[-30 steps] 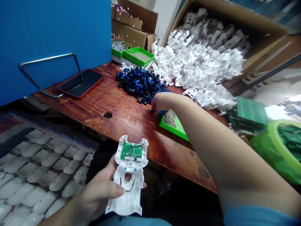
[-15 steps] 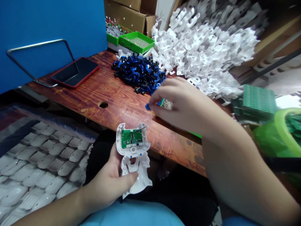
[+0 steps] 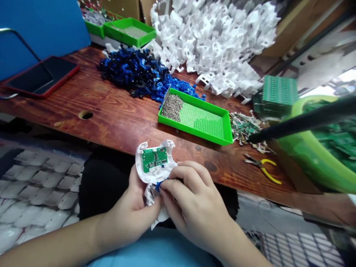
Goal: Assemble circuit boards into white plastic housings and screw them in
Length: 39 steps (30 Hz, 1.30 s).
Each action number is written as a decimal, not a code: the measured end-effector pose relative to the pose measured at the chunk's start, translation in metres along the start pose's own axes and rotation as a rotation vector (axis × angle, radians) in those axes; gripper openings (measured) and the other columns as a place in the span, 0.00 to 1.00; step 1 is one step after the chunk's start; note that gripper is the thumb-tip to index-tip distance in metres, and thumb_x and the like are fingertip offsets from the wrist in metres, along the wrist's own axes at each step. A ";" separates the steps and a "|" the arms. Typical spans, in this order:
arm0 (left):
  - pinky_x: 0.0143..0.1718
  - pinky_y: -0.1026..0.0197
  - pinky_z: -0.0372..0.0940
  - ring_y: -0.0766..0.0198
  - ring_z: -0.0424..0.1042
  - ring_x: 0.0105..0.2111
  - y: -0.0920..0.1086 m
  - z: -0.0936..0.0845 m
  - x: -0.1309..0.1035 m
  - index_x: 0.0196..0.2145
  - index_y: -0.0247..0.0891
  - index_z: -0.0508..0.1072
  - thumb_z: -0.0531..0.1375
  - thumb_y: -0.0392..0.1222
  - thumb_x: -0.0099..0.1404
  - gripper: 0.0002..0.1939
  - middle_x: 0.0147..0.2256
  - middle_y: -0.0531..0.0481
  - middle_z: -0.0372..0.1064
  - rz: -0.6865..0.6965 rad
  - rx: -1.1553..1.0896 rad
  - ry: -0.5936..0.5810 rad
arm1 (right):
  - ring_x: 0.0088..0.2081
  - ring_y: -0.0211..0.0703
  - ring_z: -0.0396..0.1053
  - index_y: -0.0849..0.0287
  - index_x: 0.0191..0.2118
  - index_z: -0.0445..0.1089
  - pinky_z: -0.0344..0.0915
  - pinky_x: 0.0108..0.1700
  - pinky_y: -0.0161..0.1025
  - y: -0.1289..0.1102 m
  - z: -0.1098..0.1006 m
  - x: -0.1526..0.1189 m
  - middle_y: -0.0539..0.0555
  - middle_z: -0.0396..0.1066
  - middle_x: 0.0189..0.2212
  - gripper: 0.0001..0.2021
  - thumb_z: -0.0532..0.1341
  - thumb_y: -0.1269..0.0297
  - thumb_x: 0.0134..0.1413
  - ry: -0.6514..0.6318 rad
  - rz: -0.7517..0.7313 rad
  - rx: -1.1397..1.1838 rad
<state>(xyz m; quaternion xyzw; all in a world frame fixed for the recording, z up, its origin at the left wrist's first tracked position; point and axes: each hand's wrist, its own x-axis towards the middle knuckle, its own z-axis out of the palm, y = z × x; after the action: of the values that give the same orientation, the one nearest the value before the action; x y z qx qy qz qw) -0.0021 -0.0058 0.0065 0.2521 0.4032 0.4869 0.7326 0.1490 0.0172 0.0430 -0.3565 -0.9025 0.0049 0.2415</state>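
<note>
My left hand (image 3: 129,207) is closed round a white plastic housing (image 3: 141,168) over my lap. A green circuit board (image 3: 154,160) sits inside the upper part of the housing. The lower white part is mostly covered by my fingers. My right hand (image 3: 191,196) pinches a small blue piece (image 3: 158,186) against the housing, just below the board. The fingertips hide part of that piece.
On the wooden table (image 3: 111,118) stand a green tray (image 3: 191,131) of small metal parts, a blue-black parts pile (image 3: 130,70) and a white parts pile (image 3: 205,40). Yellow-handled pliers (image 3: 263,168), a phone (image 3: 41,76) and a green-rimmed bin (image 3: 294,137) are also around.
My right hand has come down and left from the blue parts pile to the housing, bringing the blue piece. The camera view has shifted right, and the green tray is now uncovered.
</note>
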 end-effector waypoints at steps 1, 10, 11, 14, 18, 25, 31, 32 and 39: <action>0.51 0.51 0.63 0.50 0.67 0.52 0.000 0.003 0.002 0.59 0.44 0.52 0.67 0.39 0.53 0.40 0.47 0.42 0.71 -0.017 -0.024 0.012 | 0.45 0.42 0.64 0.60 0.34 0.72 0.63 0.54 0.39 0.000 -0.001 -0.003 0.55 0.70 0.34 0.07 0.57 0.71 0.56 0.003 0.008 -0.008; 0.55 0.51 0.60 0.50 0.65 0.54 -0.013 0.016 0.001 0.59 0.43 0.51 0.66 0.38 0.53 0.40 0.49 0.42 0.69 0.013 0.151 0.050 | 0.51 0.44 0.59 0.56 0.35 0.73 0.58 0.59 0.41 0.000 0.009 -0.031 0.53 0.70 0.40 0.06 0.59 0.69 0.55 0.104 0.246 0.079; 0.56 0.52 0.59 0.51 0.65 0.54 -0.016 0.016 0.000 0.59 0.43 0.50 0.66 0.37 0.54 0.40 0.51 0.42 0.68 0.045 0.208 0.048 | 0.52 0.44 0.58 0.56 0.36 0.74 0.57 0.59 0.40 0.001 0.009 -0.033 0.53 0.69 0.41 0.06 0.59 0.69 0.55 0.107 0.250 0.091; 0.57 0.59 0.58 0.58 0.64 0.55 -0.021 0.017 -0.003 0.59 0.46 0.47 0.63 0.35 0.58 0.37 0.56 0.45 0.63 0.119 0.362 0.016 | 0.52 0.43 0.59 0.55 0.37 0.74 0.56 0.61 0.41 0.005 0.003 -0.038 0.52 0.69 0.44 0.08 0.58 0.69 0.55 0.083 0.253 0.129; 0.53 0.65 0.60 0.63 0.67 0.51 -0.024 0.019 -0.002 0.59 0.50 0.47 0.61 0.36 0.61 0.34 0.53 0.51 0.64 0.123 0.393 0.003 | 0.49 0.39 0.63 0.54 0.38 0.74 0.56 0.61 0.41 0.007 -0.005 -0.044 0.54 0.70 0.42 0.08 0.59 0.69 0.54 0.124 0.253 0.148; 0.52 0.66 0.62 0.63 0.69 0.49 -0.028 0.018 -0.003 0.56 0.45 0.56 0.62 0.34 0.60 0.29 0.50 0.51 0.68 0.150 0.406 -0.037 | 0.60 0.46 0.55 0.55 0.41 0.74 0.51 0.64 0.47 0.009 0.002 -0.054 0.60 0.64 0.54 0.09 0.60 0.65 0.55 0.107 0.180 0.113; 0.47 0.67 0.66 0.62 0.71 0.47 -0.029 0.018 0.000 0.57 0.43 0.58 0.60 0.42 0.62 0.26 0.50 0.47 0.70 0.069 0.304 -0.058 | 0.57 0.48 0.58 0.54 0.41 0.72 0.53 0.62 0.47 0.013 -0.001 -0.071 0.54 0.67 0.49 0.10 0.60 0.69 0.52 0.259 0.147 0.121; 0.46 0.67 0.67 0.61 0.73 0.45 -0.029 0.019 0.001 0.56 0.42 0.58 0.62 0.43 0.61 0.28 0.48 0.47 0.72 0.001 0.287 -0.006 | 0.53 0.47 0.60 0.55 0.40 0.71 0.55 0.60 0.47 0.017 -0.003 -0.077 0.54 0.68 0.46 0.10 0.59 0.71 0.51 0.328 0.148 0.116; 0.35 0.62 0.72 0.51 0.76 0.40 -0.027 0.023 0.002 0.59 0.42 0.56 0.73 0.41 0.43 0.48 0.38 0.45 0.78 -0.324 0.216 0.174 | 0.36 0.41 0.67 0.58 0.38 0.68 0.66 0.40 0.41 0.098 -0.019 -0.135 0.53 0.67 0.33 0.04 0.59 0.68 0.55 0.746 0.753 -0.275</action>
<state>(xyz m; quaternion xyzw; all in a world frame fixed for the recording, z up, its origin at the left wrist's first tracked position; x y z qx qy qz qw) 0.0311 -0.0138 -0.0025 0.2183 0.5499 0.3368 0.7325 0.3055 0.0001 -0.0167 -0.6608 -0.5580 -0.1538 0.4778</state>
